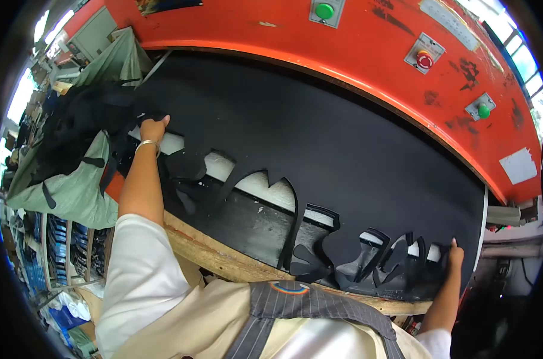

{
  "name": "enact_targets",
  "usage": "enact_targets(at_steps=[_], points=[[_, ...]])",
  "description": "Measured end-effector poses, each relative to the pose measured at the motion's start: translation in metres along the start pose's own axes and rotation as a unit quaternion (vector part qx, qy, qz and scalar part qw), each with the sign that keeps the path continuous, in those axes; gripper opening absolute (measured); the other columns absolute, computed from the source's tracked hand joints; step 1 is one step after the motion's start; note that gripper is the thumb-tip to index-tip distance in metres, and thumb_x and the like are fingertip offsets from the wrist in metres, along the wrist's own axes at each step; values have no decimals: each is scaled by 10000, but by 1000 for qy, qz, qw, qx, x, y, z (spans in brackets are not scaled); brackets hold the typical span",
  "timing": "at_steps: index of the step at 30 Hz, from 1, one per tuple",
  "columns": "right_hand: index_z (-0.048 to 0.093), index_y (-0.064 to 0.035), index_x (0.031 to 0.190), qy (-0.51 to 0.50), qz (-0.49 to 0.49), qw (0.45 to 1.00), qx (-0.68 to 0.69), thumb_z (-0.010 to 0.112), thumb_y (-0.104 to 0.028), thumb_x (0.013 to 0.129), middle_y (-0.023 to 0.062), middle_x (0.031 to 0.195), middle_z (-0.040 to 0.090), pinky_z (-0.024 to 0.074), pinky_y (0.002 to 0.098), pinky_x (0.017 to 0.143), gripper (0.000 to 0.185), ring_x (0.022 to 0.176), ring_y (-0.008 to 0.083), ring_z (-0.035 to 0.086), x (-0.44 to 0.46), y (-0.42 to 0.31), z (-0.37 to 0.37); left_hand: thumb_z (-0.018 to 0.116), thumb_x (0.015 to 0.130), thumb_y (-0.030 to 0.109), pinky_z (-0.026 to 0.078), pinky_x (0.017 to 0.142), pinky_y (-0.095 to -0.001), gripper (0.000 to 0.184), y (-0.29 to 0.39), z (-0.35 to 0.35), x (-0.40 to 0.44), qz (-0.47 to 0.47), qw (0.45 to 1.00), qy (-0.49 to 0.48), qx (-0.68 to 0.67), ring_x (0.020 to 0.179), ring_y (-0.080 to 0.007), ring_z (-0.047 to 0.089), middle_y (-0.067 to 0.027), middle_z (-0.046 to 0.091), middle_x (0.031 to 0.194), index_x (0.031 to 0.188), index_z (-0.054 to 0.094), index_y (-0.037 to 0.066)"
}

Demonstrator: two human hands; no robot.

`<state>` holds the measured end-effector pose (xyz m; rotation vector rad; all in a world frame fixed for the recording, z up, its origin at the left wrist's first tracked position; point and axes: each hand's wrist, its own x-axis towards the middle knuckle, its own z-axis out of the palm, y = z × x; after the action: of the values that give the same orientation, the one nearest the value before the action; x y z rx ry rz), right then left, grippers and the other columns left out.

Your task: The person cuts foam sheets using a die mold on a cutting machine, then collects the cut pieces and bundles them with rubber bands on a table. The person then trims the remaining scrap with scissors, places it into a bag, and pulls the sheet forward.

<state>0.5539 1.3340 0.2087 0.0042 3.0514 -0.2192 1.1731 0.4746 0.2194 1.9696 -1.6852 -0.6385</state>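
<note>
A wide black sheet (319, 143) lies over the machine bed, its near side cut into curved gaps with thin strips hanging between them. My left hand (154, 129) is closed on the sheet's left end, thumb on top. At the far right, my right hand (456, 254) grips the near right corner, with the thumb pointing up and the other fingers mostly hidden. Through the gaps show a pale board (265, 188) and a dark, worn metal surface (253, 227).
An orange machine front (379, 54) rises behind, carrying a red button (424, 59) and green buttons (324, 11). A wooden edge (223, 254) runs along my waist. Black scraps (74, 128) heap over green cloth (83, 191) on the left, above a rack (74, 248).
</note>
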Motion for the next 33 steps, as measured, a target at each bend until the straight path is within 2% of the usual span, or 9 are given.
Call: enact_targets(at_steps=[3,7,9,10,12,26,28,31,33], points=[[672,105,995,26,71,997,-18,376,-660,937,352,1051,624,451,516,881,822,1042,462,605,-23,-37,-9,793,758,429,393,1059,-417,775,35,-4,-25,-1,1000,13,10,1270,-405,503,-333,533,1301,1221,561,-148],[671,120,987,37,90,995,-11,298,-689,941,313,1092,639,447,518,923,892,1088,463,588,-33,-43,-11,791,714,536,408,1044,-416,863,16,-3,-14,7,999,6,42,1243,-403,528,-312,559,1284,1220,575,-129],[527,-80,1316,-6,-14,988,-156,349,-502,1007,266,1061,661,457,518,932,552,1060,427,619,-32,-36,-9,727,721,642,389,1064,-419,925,-9,5,7,87,988,50,119,1268,-404,499,-319,537,1304,1224,575,-119],[411,-191,1405,-29,38,987,-155,369,-424,1019,218,1115,653,462,523,937,452,1100,394,611,-43,-52,-19,609,737,758,413,1024,-441,970,-25,11,22,121,978,74,152,1200,-423,554,-333,594,1202,1129,632,-128],[583,-92,1271,-21,152,984,-91,321,-518,1009,160,1258,617,443,533,973,565,1215,361,553,-90,-113,-55,568,736,797,447,975,-460,986,-22,6,30,76,978,5,197,1145,-423,590,-325,626,1144,1070,658,-127],[615,-10,1251,-18,204,978,38,300,-580,982,214,1289,597,412,455,1035,705,1228,363,553,-79,-93,-58,559,722,837,384,459,-385,922,-32,9,48,11,993,-36,110,536,-238,512,-131,600,663,813,693,-70],[601,2,1264,-23,206,975,78,365,-592,964,211,1303,588,400,456,1048,707,1233,368,547,-72,-76,-64,600,734,790,488,584,-395,873,-27,2,29,-33,998,-46,-30,689,-293,620,-153,681,875,1014,696,-31],[650,-43,1193,-94,79,992,29,537,-610,889,235,1195,637,456,454,972,653,1159,372,593,-66,-56,-115,647,788,672,389,1066,-407,886,4,-32,-16,108,973,43,201,1233,-386,529,-246,566,1316,1275,566,-63],[658,-23,1050,120,57,979,153,551,-608,877,221,1046,683,488,463,887,620,1010,379,649,-65,-46,-138,622,845,608,373,1080,-401,822,35,-25,-53,235,952,123,155,1261,-377,504,-240,546,1342,1309,532,-65]])
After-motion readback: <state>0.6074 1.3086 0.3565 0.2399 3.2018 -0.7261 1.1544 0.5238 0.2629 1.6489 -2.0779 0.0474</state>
